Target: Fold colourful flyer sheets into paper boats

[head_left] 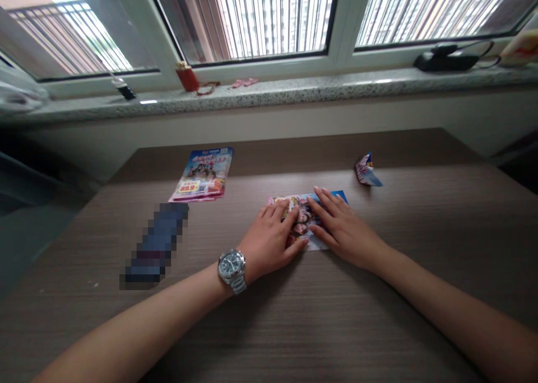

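A colourful printed flyer (pixel 301 222) lies flat on the brown table, sideways on, with both hands over it. My left hand (pixel 274 234), with a metal watch (pixel 232 266) at the wrist, rests on its left part, fingers stretched out. On its right part lies my right hand (pixel 338 226), palm down and fingers spread. Much of the print is hidden beneath the hands; a blue corner shows at the upper right. Beyond my right hand stands a small folded paper piece (pixel 368 171) with similar print.
A stack of flyers (pixel 205 173) lies at the back left of the table (pixel 260 321). In front of it is a dark, blurred-out flat object (pixel 155 246). On the stone windowsill (pixel 286 92) are a red container (pixel 187 78) and a black object (pixel 448 59).
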A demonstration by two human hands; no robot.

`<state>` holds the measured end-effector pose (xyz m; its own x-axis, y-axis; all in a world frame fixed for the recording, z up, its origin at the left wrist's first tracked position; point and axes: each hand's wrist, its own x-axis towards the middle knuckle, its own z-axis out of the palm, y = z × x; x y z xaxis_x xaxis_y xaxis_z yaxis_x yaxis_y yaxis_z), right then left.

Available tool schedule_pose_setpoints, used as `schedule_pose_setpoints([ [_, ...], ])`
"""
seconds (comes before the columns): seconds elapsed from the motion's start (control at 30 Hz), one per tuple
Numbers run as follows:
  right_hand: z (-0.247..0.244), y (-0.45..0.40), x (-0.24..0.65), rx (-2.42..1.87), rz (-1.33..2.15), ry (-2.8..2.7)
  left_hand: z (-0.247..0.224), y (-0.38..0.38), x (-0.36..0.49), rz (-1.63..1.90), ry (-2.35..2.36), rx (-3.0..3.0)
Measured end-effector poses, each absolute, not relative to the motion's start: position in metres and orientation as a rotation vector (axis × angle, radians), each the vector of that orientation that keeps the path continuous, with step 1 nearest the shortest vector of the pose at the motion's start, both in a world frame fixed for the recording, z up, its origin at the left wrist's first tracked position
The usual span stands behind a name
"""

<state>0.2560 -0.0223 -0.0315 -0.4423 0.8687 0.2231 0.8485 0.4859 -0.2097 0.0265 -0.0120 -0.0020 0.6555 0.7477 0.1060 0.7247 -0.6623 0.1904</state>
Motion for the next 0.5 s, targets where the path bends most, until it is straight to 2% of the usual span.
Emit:
schedule_pose_setpoints([
  [0.2, -0.038, -0.020, 0.256, -1.522, 0.100, -2.494, -0.006, -0.002, 0.032, 0.345, 1.256, 2.730],
  [0.5, -0.035, -0.018, 0.264, -1.598, 0.122, -2.459, -0.021, 0.004, 0.029, 0.253, 1.212, 2.704],
])
